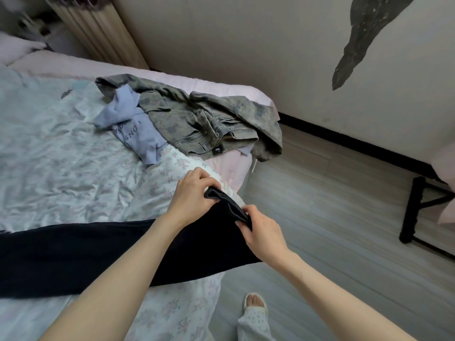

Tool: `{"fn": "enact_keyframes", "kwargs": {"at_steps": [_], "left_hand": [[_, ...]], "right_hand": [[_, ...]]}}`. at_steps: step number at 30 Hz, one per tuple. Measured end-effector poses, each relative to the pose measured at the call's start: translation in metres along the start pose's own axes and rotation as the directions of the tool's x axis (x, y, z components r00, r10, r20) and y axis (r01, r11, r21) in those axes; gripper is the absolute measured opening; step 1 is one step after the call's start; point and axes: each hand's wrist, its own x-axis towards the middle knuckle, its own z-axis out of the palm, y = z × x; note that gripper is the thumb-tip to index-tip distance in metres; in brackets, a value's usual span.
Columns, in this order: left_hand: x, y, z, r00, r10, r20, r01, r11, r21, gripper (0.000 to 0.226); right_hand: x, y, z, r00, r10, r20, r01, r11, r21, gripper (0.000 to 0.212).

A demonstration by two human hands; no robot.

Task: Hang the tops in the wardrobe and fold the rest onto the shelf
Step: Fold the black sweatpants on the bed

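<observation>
At the near edge of the bed (61, 148), a long black garment (73, 257) lies stretched across the pale blue floral cover, running from the left side toward the right corner of the mattress; its right end is lifted a little off the bedding, and both hands hold it there. The left hand (192, 193) pinches the far corner of that end with curled fingers; the right hand (261, 232) grips the near corner of the same edge, thumb on top, so the dark cloth is pulled tight between the two hands; both forearms are bare and reach over the garment from the near side.

Farther on the bed, well apart from the hands, a camouflage jacket (197, 119) lies crumpled near the far right corner, one part of it hanging over the mattress edge; just beside it on the left, and partly under it, is a light blue top (138, 129) with printed letters. Beyond the bed stands a beige wall (246, 45); on the right is a grey wooden floor (332, 217), with a black metal frame (416, 212) at the far right. Near the bottom, one foot in an open slipper (254, 301) stands on the floor.
</observation>
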Motion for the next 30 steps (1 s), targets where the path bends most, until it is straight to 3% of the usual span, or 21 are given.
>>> {"fn": "enact_keyframes", "kwargs": {"at_steps": [5,8,11,13,16,18,21,26,30], "left_hand": [[-0.036,-0.036,-0.047,0.946,-0.315,-0.081,0.317,0.948,0.019,0.018],[-0.064,-0.061,-0.083,0.841,-0.533,-0.093,0.502,0.833,-0.233,0.024],[-0.092,-0.086,-0.119,0.726,-0.685,-0.059,0.516,0.600,-0.611,0.026],[-0.111,-0.106,-0.146,0.646,-0.763,0.004,0.482,0.403,-0.778,0.029],[-0.143,-0.147,-0.183,0.603,-0.789,0.118,0.379,0.153,-0.913,0.021],[-0.165,-0.177,-0.200,0.589,-0.800,0.112,0.409,0.176,-0.895,0.012],[-0.195,-0.227,-0.222,0.570,-0.822,0.014,0.494,0.329,-0.805,0.011],[-0.226,-0.320,-0.263,0.545,-0.836,-0.065,0.395,0.324,-0.860,0.044],[-0.248,-0.396,-0.276,0.513,-0.855,-0.071,0.376,0.299,-0.877,0.055]], "right_hand": [[0.010,-0.044,0.006,0.983,-0.124,0.137,0.135,0.988,-0.070,0.017],[0.019,-0.088,0.012,0.962,-0.242,0.127,0.259,0.956,-0.139,0.023],[0.023,-0.151,0.029,0.916,-0.368,0.158,0.392,0.906,-0.160,0.026],[0.023,-0.194,0.045,0.892,-0.405,0.201,0.438,0.885,-0.158,0.023],[0.017,-0.256,0.075,0.863,-0.405,0.303,0.438,0.897,-0.049,0.019],[0.012,-0.291,0.097,0.844,-0.383,0.376,0.388,0.919,0.064,0.017],[0.006,-0.337,0.139,0.836,-0.326,0.442,0.282,0.945,0.165,0.015],[0.011,-0.409,0.227,0.837,-0.284,0.469,0.180,0.950,0.254,0.017],[0.029,-0.443,0.307,0.758,-0.206,0.619,-0.001,0.948,0.318,0.027]]}}
